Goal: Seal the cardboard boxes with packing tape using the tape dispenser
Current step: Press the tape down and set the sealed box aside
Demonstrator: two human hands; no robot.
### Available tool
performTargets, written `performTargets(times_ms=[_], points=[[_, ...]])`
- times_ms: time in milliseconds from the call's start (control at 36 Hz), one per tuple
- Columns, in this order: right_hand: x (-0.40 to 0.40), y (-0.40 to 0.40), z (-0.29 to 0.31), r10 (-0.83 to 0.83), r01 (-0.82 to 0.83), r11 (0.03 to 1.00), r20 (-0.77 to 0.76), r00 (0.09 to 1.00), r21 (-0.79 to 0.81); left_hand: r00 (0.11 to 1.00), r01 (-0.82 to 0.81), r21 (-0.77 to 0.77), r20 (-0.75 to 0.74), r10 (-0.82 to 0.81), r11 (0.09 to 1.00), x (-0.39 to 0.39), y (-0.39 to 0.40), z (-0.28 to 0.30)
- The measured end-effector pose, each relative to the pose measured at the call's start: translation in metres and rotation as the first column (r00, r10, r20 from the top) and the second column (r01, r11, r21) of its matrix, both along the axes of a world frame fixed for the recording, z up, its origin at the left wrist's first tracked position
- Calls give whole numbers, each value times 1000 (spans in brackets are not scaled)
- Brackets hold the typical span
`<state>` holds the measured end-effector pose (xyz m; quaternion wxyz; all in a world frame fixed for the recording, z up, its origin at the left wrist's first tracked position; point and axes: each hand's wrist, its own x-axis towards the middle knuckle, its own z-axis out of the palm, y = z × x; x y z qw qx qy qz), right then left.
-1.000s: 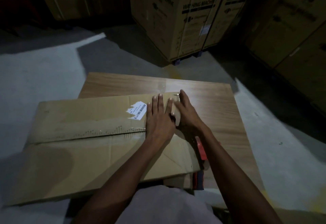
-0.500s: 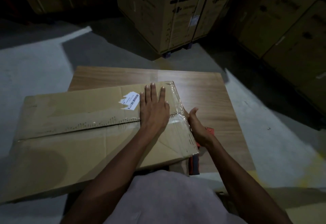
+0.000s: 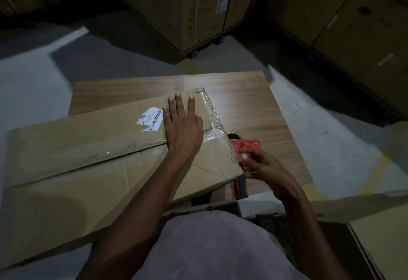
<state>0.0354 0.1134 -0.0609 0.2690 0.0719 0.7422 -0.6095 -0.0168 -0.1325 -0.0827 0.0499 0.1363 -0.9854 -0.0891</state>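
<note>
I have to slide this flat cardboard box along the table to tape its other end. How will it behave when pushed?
The cardboard box looks thin and wide, so probably light and somewhat bendy. It overhangs the wooden table toward the left, so it may tip off if pushed further that way. The left hand lying flat on it likely steadies it; the smooth tabletop suggests easy sliding.

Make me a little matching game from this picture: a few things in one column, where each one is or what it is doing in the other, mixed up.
Things:
1. left hand
2. right hand
3. torn barcode label
4. cardboard box

States:
A. stuck on the box top
B. lies on the wooden table
C. rests flat on the box
D. grips the red tape dispenser

Pairs: 1-C, 2-D, 3-A, 4-B
</note>
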Motion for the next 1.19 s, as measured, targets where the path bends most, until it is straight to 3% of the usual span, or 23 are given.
performTargets(times_ms=[250,528,667,833,889,944,1056,1139,1194], points=[[33,6,-22,-253,282,929,145,957,-239,1000,3,13,-2,-3,1000,-1,-1,-2],[42,-6,-30,-428,505,800,281,859,-325,1000,-2,17,-12,2,1000,-2,-1,-4],[39,-10,-25,-451,534,792,306,838,-296,1000,1,31,-12,-1,1000,-1,-1,-3],[32,-8,-6,-357,413,888,261,897,-203,1000,3,28,-11,-3,1000,0,-1,-2],[31,-12,-1,-313,318,948,132,940,-20,1000,5,30,-15,-4,1000,0,0,-1],[31,-19,3,-278,281,948,-44,960,148,1000,4,31,-11,-4,1000,0,0,-1],[28,-34,11,-250,272,960,-234,939,65,1000,0,36,-5,0,999,0,0,0],[31,-48,7,-61,81,993,-224,973,83,1000,-2,31,-4,2,1000,0,0,0],[36,-55,-1,75,-29,988,-312,947,151,1000,-1,23,5,1,1000,0,0,0]])
